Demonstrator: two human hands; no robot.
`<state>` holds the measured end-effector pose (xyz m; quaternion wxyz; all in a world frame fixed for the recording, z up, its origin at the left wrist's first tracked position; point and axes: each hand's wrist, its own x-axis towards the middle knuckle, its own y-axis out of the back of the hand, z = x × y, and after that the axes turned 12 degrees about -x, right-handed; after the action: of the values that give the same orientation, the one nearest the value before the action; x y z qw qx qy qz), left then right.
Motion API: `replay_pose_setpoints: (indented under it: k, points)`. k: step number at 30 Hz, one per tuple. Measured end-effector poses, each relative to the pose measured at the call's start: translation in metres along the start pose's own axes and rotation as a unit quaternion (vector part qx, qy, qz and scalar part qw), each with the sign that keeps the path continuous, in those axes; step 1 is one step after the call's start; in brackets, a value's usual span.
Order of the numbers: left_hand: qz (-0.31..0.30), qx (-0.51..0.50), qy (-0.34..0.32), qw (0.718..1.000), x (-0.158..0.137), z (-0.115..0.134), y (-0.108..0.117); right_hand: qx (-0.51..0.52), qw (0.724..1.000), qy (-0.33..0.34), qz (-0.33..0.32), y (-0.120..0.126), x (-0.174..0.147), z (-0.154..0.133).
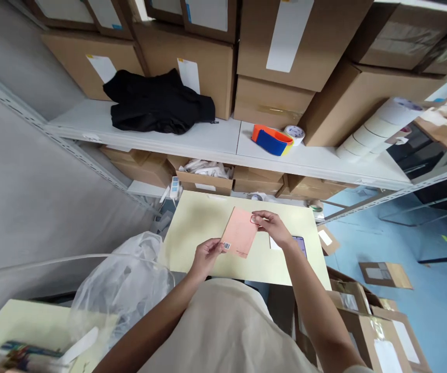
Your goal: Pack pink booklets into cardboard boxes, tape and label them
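A thin pink booklet [241, 231] with a barcode at its lower left corner is held over the pale yellow table [192, 223]. My left hand [207, 256] pinches it at that lower left corner. At the upper right corner my right hand [270, 227] grips it between thumb and fingers, beside a small red outlined mark. Partly behind my right forearm, a phone [300, 243] with a lit screen lies on the table, near a white piece of paper [274, 243].
Behind the table a shelf [223, 137] bears cardboard boxes [274, 101], a black garment [157, 103], an orange and blue band [272, 140] and white rolls [375, 132]. A clear plastic bag [126, 280] stands at left. More boxes [379, 331] crowd the right side.
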<state>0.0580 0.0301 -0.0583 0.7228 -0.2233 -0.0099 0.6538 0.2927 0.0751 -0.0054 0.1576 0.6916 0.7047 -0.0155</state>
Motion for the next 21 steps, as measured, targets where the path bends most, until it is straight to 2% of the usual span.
replay_pose_setpoints:
  k: [2, 7, 14, 21]
  points:
    - [0.000, -0.029, 0.025, 0.999, -0.002, -0.002, -0.005, 0.014, 1.000, -0.010, -0.011, 0.006, -0.002, 0.003]
    - [-0.017, -0.061, 0.070, 0.996, -0.007, 0.000, -0.013, 0.053, 0.997, 0.022, 0.053, 0.008, 0.005, 0.013]
    - [0.001, -0.042, 0.048, 0.998, -0.011, -0.005, -0.017, 0.060, 0.995, 0.017, 0.077, 0.008, 0.004, 0.024]
    - [-0.008, -0.043, 0.031, 0.999, -0.013, -0.007, -0.015, 0.059, 0.994, 0.022, 0.087, 0.009, -0.006, 0.026]
